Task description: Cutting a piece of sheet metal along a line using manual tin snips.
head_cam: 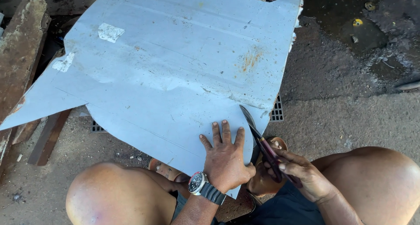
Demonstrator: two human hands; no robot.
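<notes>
Knees frame the bottom of my view, bare and bent, with dark shorts between them. My left hand (225, 161), a wristwatch (197, 182) on its wrist, lies flat with fingers (227, 131) spread out and released, pressing down on the near edge of the pale grey metal sheet (175, 67). Just to its right, my right hand (302, 172) has its fingers clenched around the dark reddish handles of a pair of tin snips (262, 146), whose blades point up and left, meeting the sheet's near right edge beside my left hand. Sandalled feet show under the sheet's edge there.

Farther off, the sheet spreads wide over the dirt ground (341, 115), dented, with rust stains and white sticker scraps. A drain grate (276, 113) peeks from beneath its right side. Rusty beams (19, 50) lie at far left, and a dark wet patch (367, 28) sits at far right.
</notes>
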